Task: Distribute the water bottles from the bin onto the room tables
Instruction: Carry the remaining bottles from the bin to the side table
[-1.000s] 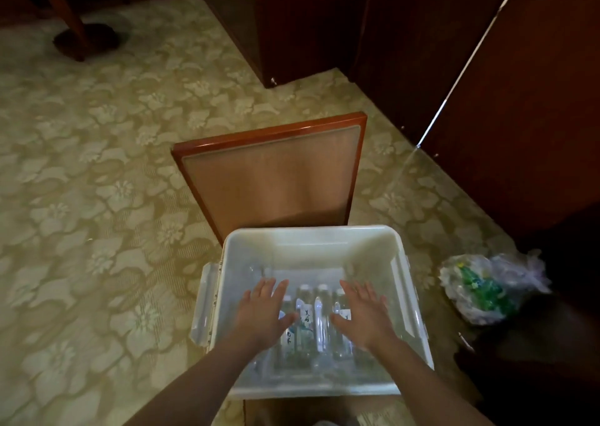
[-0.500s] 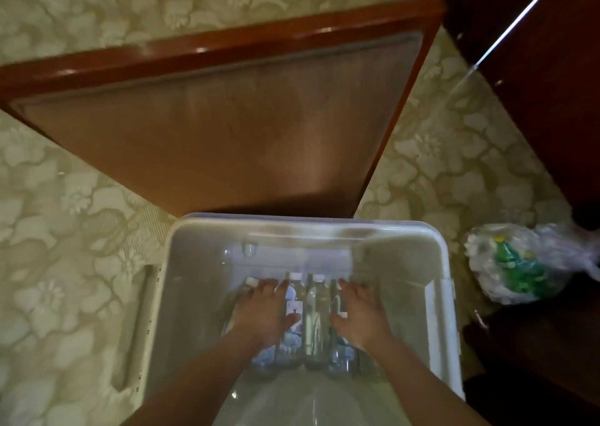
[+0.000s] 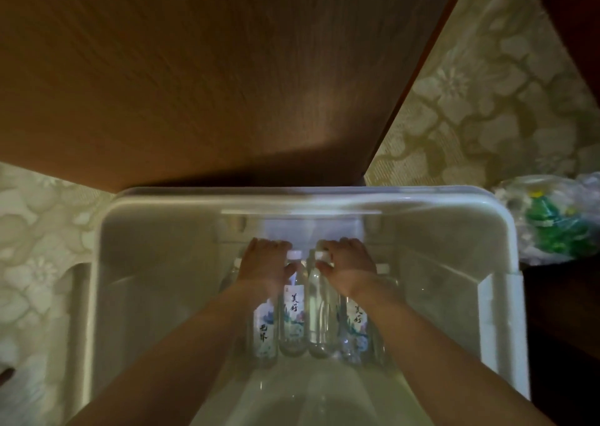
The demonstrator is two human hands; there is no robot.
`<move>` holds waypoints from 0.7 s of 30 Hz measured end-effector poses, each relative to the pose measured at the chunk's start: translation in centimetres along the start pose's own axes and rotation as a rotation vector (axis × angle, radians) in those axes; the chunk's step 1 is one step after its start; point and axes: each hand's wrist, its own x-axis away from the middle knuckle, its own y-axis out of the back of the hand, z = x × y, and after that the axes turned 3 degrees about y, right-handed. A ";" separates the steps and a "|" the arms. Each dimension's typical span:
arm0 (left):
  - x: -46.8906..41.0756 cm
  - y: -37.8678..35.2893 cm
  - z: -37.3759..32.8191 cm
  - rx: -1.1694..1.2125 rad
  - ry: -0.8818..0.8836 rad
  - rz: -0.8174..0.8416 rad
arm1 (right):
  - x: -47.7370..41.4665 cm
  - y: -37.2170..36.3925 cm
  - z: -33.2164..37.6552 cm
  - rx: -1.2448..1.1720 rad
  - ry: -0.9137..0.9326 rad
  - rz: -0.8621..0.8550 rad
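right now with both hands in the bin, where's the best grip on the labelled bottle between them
Grip the labelled bottle at its shoulder just below the white cap, coming from above. It seems to lie flat in the bin, cap away from the person, packed against a clear bottle, so its sides are blocked and only the top and neck are free.

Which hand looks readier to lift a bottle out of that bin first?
Right, narrowly. The right hand curls round the neck of a middle water bottle, its cap showing by the thumb. The left hand also grips one in the bin, but hides its top.
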 end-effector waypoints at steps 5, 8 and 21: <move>-0.3 -0.5 -0.3 0.093 0.017 -0.049 | -0.9 0.0 0.6 0.013 -0.022 0.009; -0.4 -0.4 -0.4 0.158 0.018 -0.030 | -0.7 0.2 0.9 -0.014 -0.017 0.034; 7.8 -0.3 -0.2 0.478 -0.038 -0.192 | 5.5 -0.5 2.0 -0.204 0.059 0.013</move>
